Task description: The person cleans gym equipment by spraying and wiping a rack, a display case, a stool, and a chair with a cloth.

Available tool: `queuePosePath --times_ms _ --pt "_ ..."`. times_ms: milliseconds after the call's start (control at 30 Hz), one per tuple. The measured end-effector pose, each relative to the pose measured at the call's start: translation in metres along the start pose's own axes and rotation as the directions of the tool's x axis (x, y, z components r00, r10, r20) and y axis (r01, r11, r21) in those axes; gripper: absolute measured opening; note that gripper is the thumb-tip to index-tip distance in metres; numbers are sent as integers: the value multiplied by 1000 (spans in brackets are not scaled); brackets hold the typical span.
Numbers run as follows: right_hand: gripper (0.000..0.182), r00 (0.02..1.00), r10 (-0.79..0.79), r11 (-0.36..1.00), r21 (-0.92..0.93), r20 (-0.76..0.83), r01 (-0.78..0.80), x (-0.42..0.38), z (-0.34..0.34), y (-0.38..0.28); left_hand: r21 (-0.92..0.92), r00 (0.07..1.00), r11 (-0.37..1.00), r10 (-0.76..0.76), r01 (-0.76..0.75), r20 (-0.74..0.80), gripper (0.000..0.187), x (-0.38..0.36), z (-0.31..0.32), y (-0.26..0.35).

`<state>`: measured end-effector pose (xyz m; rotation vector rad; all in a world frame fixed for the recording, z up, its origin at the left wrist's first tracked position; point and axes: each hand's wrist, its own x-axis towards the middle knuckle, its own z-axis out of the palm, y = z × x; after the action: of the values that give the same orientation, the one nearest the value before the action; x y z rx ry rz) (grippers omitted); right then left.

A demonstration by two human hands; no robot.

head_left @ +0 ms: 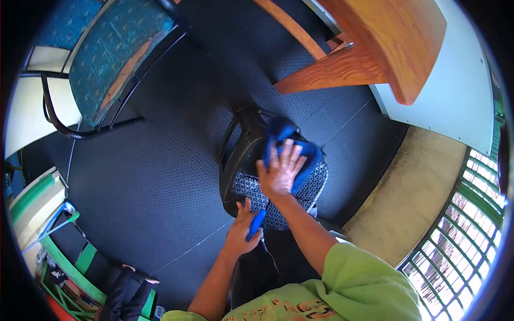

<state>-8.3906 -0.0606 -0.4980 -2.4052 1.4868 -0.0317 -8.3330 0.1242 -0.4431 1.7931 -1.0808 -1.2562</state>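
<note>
Right hand lies flat, fingers spread, pressing a blue cloth onto the patterned seat of a black chair, centre of view on dark floor mat. Left hand grips a blue object at seat's front edge. Wooden table nearby, upper right.

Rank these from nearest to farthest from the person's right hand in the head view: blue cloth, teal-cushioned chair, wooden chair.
1. Blue cloth: directly under the right hand, on the patterned seat.
2. Wooden chair: above and to the right.
3. Teal-cushioned chair: far upper left.
</note>
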Motion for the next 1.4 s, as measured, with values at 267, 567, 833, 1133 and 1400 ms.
queuePosePath --times_ms 267,567,833,1133,1400 --pt "58 864 -179 974 -42 470 224 -60 -45 48 -200 967 968 -187 152 -171 54 -45 -56 15" --pt "50 554 -594 792 305 584 528 -132 -47 5 -227 853 964 -232 138 -468 50 -69 -49 26" --pt "53 946 -111 994 14 306 112 -43 -99 112 116 984 983 -132 146 -120 49 -50 -45 47" --pt "42 922 -50 999 23 384 45 -202 -41 73 232 934 939 -302 256 192 42 -60 13 63" --pt "50 822 -434 872 402 368 280 -146 -12 -39 194 940 929 -277 315 -201 37 -62 -42 72"
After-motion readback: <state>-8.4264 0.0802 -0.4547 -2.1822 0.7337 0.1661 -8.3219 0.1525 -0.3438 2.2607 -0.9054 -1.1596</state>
